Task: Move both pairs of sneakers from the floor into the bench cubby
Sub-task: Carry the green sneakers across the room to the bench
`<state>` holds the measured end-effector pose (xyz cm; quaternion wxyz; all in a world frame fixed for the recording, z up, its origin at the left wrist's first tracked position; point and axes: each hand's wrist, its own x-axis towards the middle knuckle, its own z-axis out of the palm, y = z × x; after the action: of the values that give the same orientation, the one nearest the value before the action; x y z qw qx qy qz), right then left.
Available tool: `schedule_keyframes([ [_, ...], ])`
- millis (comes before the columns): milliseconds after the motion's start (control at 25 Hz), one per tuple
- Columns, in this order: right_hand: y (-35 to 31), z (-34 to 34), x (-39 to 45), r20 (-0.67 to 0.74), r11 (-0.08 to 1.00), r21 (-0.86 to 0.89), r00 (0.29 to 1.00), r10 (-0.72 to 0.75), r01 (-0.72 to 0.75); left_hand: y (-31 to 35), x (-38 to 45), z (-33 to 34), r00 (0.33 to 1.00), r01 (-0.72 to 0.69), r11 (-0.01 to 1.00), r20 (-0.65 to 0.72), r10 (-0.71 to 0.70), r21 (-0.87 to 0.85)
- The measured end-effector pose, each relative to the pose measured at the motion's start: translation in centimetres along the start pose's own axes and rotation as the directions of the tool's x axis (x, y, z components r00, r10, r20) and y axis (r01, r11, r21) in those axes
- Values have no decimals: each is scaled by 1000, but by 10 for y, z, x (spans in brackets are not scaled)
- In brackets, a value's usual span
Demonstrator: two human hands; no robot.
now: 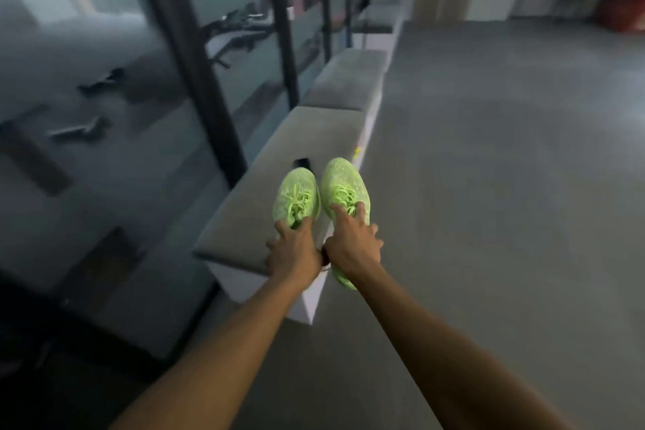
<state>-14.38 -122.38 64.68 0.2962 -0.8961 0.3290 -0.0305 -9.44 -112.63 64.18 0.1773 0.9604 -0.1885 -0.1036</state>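
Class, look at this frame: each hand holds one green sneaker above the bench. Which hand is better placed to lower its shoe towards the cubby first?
Probably the right hand: its sneaker overhangs the bench front edge; the left hand sits over the seat.

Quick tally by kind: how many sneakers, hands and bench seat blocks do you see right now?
Green sneakers: 2, one in the left hand, one in the right hand
Hands: 2
Grey bench blocks: 3 clear
Total: 7

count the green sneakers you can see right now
2. One green sneaker is in the left hand, over the bench; the other is in the right hand, at the bench's edge. The second pair isn't in view.
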Motion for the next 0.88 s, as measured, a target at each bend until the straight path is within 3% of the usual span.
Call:
schedule_keyframes([
  [200,163,-120,70,-150,980,11,969,198,-199,197,52,72,975,-217,975,64,214,43],
  [400,270,-214,117,-260,937,76,901,348,-340,342,88,111,935,-354,932,36,353,77],
  [640,308,-264,222,-288,923,126,876,386,-365,438,182,134,893,-451,888,41,449,89],
  [880,300,-289,400,-288,930,99,885,366,-353,484,357,135,908,-419,908,-12,419,1],
])
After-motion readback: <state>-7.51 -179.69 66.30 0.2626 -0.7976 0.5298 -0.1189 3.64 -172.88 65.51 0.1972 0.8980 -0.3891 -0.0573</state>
